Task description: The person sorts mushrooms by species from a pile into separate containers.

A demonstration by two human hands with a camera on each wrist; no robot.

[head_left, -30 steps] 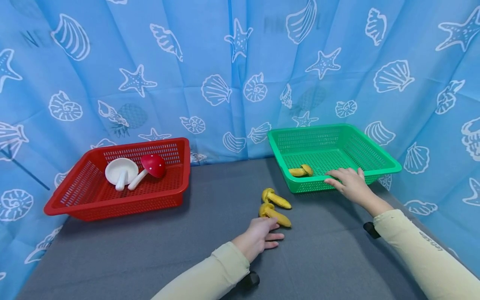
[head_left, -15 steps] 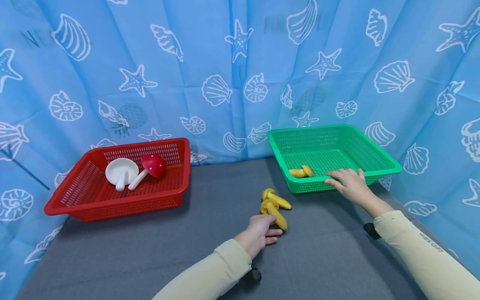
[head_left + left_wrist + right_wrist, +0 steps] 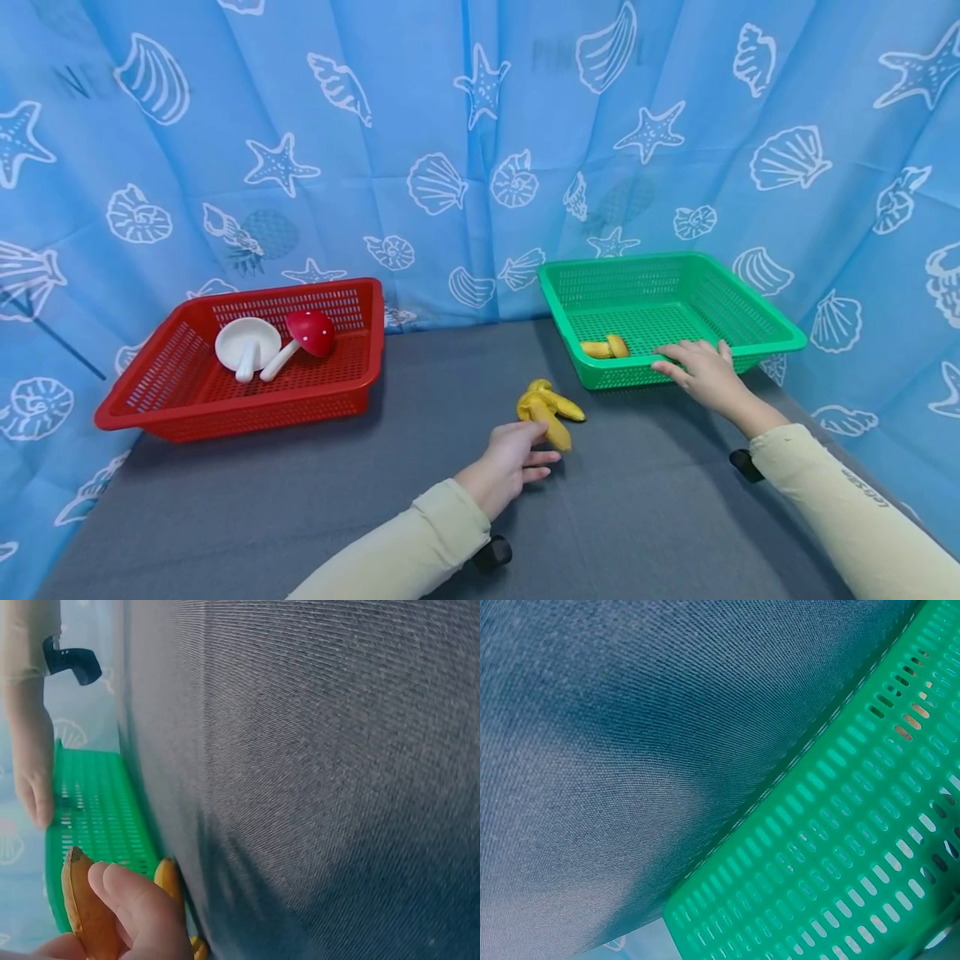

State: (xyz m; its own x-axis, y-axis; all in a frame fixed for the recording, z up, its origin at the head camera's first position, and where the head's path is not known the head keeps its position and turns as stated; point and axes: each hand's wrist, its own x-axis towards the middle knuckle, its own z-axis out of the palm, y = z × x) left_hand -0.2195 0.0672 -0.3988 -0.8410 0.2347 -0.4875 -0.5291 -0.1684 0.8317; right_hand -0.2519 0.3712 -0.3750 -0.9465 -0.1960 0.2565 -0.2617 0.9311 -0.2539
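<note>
My left hand (image 3: 507, 462) pinches a yellow toy mushroom (image 3: 552, 429) between thumb and fingers; its stem points toward me and to the right. In the left wrist view this mushroom (image 3: 86, 904) stands out beside my fingertips. Just behind it on the table lies a second yellow mushroom (image 3: 567, 407), partly covered by the first. My right hand (image 3: 705, 377) rests on the front rim of the green basket (image 3: 761, 347), its fingers laid over the edge. Inside that basket, at the front left, is another yellow mushroom (image 3: 603, 347). The right wrist view shows only the basket's slotted wall (image 3: 840, 802) and cloth.
A red basket (image 3: 255, 410) at the left holds a white mushroom (image 3: 247, 343) and a red spotted mushroom (image 3: 311, 332). Grey cloth (image 3: 420, 392) covers the table. A blue curtain (image 3: 450, 233) with shell prints hangs behind.
My left hand has taken hold of the nearer yellow mushroom and turned it, shifting it slightly back over the other one. My right hand stays on the green basket's rim.
</note>
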